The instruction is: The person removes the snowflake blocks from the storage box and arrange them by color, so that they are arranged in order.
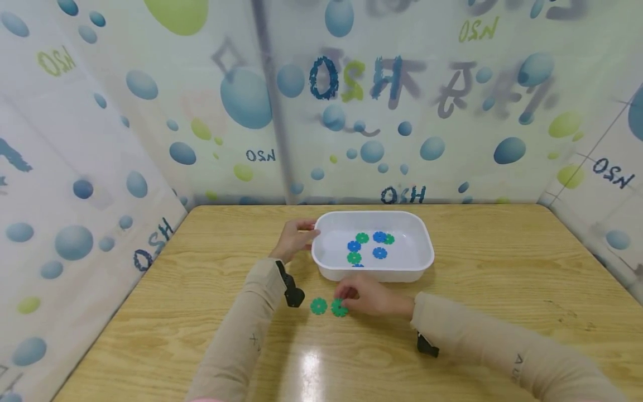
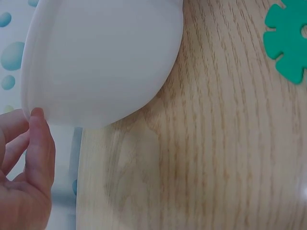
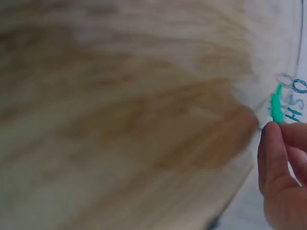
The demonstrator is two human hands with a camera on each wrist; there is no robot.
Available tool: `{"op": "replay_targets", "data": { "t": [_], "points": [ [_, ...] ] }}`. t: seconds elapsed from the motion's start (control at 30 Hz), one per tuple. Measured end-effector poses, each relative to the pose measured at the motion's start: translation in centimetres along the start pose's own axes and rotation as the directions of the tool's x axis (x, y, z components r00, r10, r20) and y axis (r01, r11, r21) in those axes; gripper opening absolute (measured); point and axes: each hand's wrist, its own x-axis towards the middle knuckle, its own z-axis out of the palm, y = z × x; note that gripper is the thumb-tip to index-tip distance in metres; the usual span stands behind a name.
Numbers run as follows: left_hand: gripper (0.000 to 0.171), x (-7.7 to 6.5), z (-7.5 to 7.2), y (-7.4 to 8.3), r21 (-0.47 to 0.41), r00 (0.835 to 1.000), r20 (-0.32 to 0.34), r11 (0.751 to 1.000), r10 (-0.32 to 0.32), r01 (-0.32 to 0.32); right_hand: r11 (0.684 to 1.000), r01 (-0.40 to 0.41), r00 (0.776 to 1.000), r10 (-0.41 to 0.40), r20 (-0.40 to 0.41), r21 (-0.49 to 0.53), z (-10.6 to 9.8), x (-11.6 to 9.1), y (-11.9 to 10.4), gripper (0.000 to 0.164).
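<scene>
In the head view a white plastic tub [image 1: 422, 245] stands on the table, with several blue and green notched discs inside. My left hand [image 1: 293, 240] grips its left rim; the left wrist view shows the thumb [image 2: 39, 143] over the edge of the tub [image 2: 110, 57]. My right hand [image 1: 372, 297] is in front of the tub and pinches a green notched disc [image 1: 339, 308] by its edge. Seen edge-on in the right wrist view, that disc [image 3: 277, 109] sticks up from the fingertips. Just left of it lies another green notched disc [image 1: 318, 306] on the table.
The wooden table [image 1: 231, 240] reaches back to a wall covering [image 1: 452, 167] printed with blue and green drops. Similar covering stands on the left and right sides. Inside the tub, a blue disc [image 1: 379, 253] lies near the middle.
</scene>
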Motion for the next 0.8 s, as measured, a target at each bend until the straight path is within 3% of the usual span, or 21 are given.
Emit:
{"op": "replay_targets", "data": {
  "t": [0.5, 0.8],
  "points": [
    [0.036, -0.06, -0.09, 0.09, 0.004, 1.000, 0.002, 1.000, 0.004, -0.004, 0.995, -0.055, 0.996, 0.049, -0.072, -0.082, 0.80, 0.46, 0.19, 0.011],
    [0.036, 0.06, -0.02, 0.00, 0.018, 1.000, -0.006, 1.000, -0.015, 0.015, 0.993, -0.077, 0.995, 0.071, -0.073, -0.085, 0.84, 0.50, 0.09, 0.011]
  ]
}}
